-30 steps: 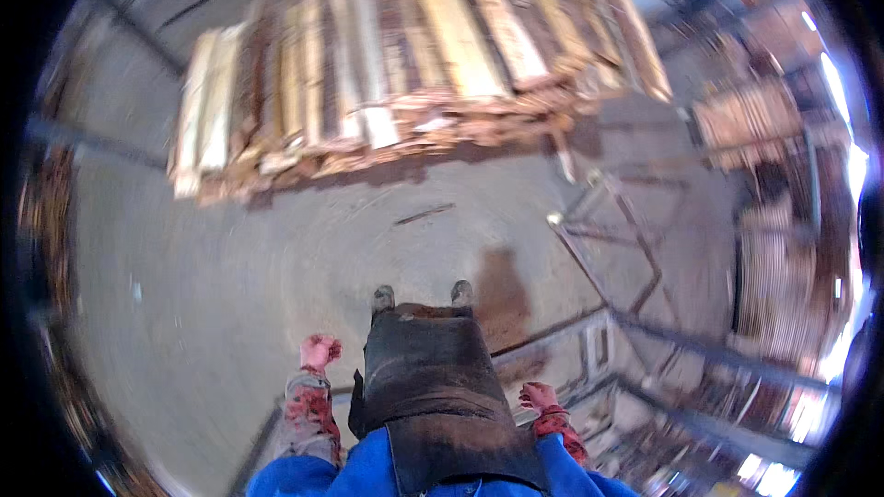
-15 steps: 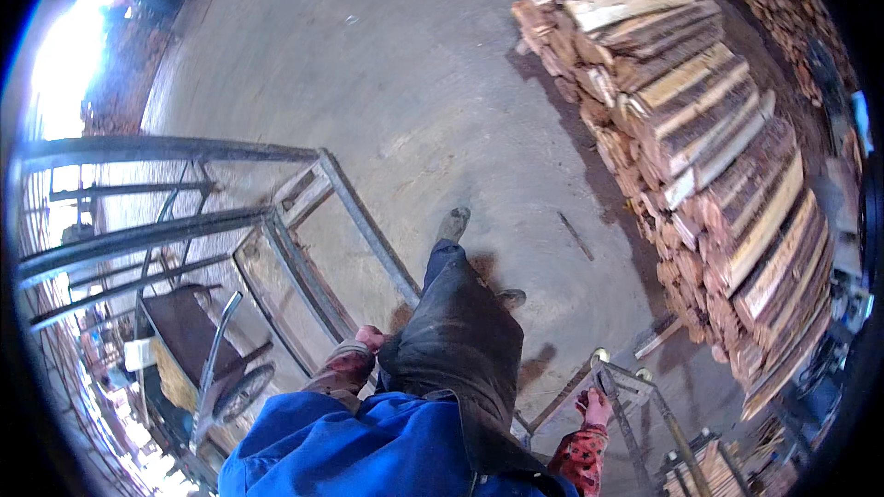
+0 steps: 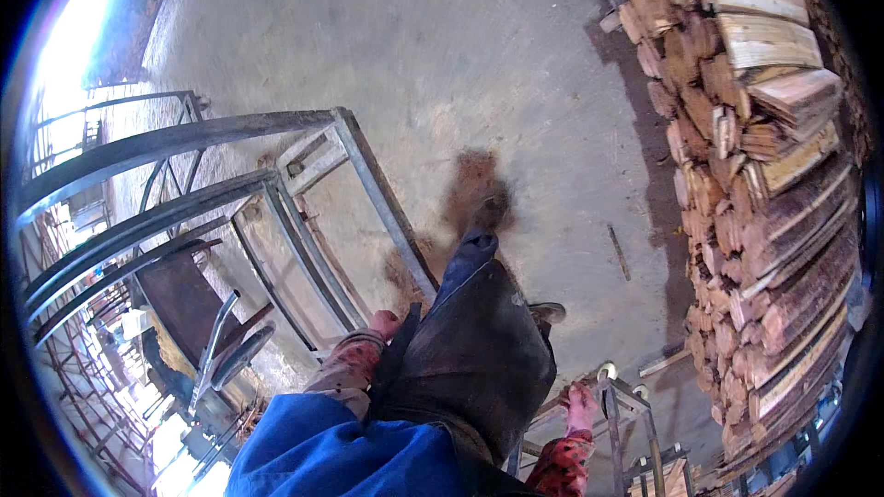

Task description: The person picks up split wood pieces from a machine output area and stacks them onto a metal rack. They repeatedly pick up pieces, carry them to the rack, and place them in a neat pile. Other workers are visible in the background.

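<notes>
My left hand (image 3: 385, 322) is curled closed beside my dark apron (image 3: 451, 340), close to the lower end of a grey metal frame (image 3: 382, 198). Its palm is turned away, so anything inside is hidden. Low on the right, my right hand (image 3: 578, 405) has its fingers bent inward, next to the bars of a smaller metal frame (image 3: 612, 419) with small wheels. Whether those fingers hold a bar cannot be made out. Both forearms wear red patterned sleeves below a blue garment (image 3: 359, 451).
Split firewood (image 3: 737, 221) is stacked high along the right. A thin stick (image 3: 619, 253) lies on the concrete floor (image 3: 442, 55) near a brown stain (image 3: 474, 184). Beyond the left frame stands a wheelbarrow (image 3: 189, 299); bright light enters at far left.
The woodpile and stick have shifted right and downward in view as I moved. My left hand is slightly higher, my right hand slightly further left. The forward shoe has dropped back toward me.
</notes>
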Available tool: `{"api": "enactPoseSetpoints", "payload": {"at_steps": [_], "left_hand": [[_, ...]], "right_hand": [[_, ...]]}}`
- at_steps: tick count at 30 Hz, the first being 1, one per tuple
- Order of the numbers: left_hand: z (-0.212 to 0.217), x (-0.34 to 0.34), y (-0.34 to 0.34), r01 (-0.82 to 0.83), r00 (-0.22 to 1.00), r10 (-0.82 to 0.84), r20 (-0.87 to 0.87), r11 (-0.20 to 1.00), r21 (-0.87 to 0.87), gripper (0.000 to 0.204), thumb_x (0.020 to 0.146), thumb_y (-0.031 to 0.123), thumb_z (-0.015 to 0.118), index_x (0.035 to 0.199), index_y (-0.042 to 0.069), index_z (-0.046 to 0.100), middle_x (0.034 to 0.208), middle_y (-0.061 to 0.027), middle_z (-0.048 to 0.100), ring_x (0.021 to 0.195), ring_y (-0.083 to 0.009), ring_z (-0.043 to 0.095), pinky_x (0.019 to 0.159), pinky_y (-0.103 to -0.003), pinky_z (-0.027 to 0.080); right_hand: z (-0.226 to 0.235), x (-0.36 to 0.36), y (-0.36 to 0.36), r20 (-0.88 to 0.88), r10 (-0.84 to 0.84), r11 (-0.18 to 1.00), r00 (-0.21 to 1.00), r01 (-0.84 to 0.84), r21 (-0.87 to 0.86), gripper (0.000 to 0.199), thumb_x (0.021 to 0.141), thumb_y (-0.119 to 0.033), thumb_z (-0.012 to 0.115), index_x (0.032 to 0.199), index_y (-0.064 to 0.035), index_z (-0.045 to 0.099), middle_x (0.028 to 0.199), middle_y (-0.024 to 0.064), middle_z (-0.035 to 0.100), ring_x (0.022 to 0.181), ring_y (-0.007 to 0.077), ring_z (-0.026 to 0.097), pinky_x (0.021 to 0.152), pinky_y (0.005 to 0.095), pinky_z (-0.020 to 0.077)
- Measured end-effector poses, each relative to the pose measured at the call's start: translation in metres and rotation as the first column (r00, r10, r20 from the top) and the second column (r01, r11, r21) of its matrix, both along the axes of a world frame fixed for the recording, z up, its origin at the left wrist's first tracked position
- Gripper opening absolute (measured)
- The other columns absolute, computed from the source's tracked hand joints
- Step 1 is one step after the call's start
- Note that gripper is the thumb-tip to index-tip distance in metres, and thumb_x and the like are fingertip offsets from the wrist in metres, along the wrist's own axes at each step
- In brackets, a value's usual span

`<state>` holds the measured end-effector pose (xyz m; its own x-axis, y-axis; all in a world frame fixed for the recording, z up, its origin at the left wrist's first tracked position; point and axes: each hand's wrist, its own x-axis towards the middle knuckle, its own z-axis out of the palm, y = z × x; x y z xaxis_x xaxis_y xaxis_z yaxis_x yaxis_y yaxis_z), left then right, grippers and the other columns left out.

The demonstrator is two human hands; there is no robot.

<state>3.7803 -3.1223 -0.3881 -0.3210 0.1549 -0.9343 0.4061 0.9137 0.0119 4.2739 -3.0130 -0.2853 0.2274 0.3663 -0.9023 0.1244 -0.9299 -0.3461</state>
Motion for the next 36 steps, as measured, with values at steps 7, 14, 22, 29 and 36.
{"api": "enactPoseSetpoints", "payload": {"at_steps": [7,14,22,29,36], "left_hand": [[-0.082,-0.027,0.011,-0.361,0.931,0.355,-0.085,0.931,-0.063,0.032,0.074,0.028,0.064,0.066,-0.003,0.065,0.058,-0.0099,0.063,0.05,-0.0149,0.061,0.049,-0.029,0.05],[-0.196,-0.069,0.011,-0.368,0.874,0.352,-0.334,0.93,0.017,0.051,0.068,0.045,0.072,0.075,-0.005,0.061,0.066,-0.0115,0.062,0.056,-0.0168,0.06,0.05,-0.03,0.048],[-0.274,-0.101,0.017,-0.445,0.735,0.497,-0.462,0.867,0.226,0.066,0.06,0.059,0.072,0.073,-0.004,0.059,0.063,-0.007,0.056,0.052,-0.0156,0.05,0.05,-0.03,0.042],[-0.301,-0.112,0.034,-0.56,0.633,0.572,-0.522,0.804,0.201,0.078,0.056,0.064,0.072,0.082,-0.009,0.06,0.077,-0.0125,0.061,0.063,-0.0193,0.057,0.053,-0.032,0.046],[-0.346,-0.175,-0.04,-0.681,0.461,0.819,-0.342,0.574,0.454,0.073,0.058,0.058,0.074,0.092,-0.006,0.063,0.082,-0.0104,0.063,0.066,-0.0214,0.059,0.059,-0.034,0.046]], "right_hand": [[-0.146,0.001,0.087,-0.037,0.222,0.975,0.974,-0.222,0.014,0.031,0.087,-0.02,0.058,0.112,-0.0024,0.056,0.09,0.0056,0.062,0.078,0.013,0.059,0.066,0.0274,0.051],[-0.305,0.08,0.151,0.012,0.434,0.873,0.901,-0.423,0.241,0.028,0.088,-0.024,0.057,0.107,-0.0042,0.058,0.086,-0.0009,0.058,0.072,0.0075,0.05,0.062,0.0218,0.0427],[-0.441,0.085,0.205,0.107,0.466,0.811,0.878,-0.472,0.345,0.027,0.088,-0.016,0.055,0.109,0.0012,0.055,0.096,0.002,0.059,0.091,0.0101,0.052,0.084,0.0246,0.0412],[-0.487,0.086,0.227,0.162,0.462,0.795,0.872,-0.488,0.36,0.034,0.088,-0.018,0.055,0.115,0.0021,0.053,0.104,0.0042,0.059,0.096,0.0117,0.052,0.088,0.0255,0.0397],[-0.495,0.107,0.254,0.121,0.318,0.825,0.94,-0.338,0.452,0.04,0.088,-0.027,0.055,0.117,-0.0008,0.053,0.106,0.0028,0.058,0.094,0.011,0.051,0.083,0.0265,0.0421]]}}
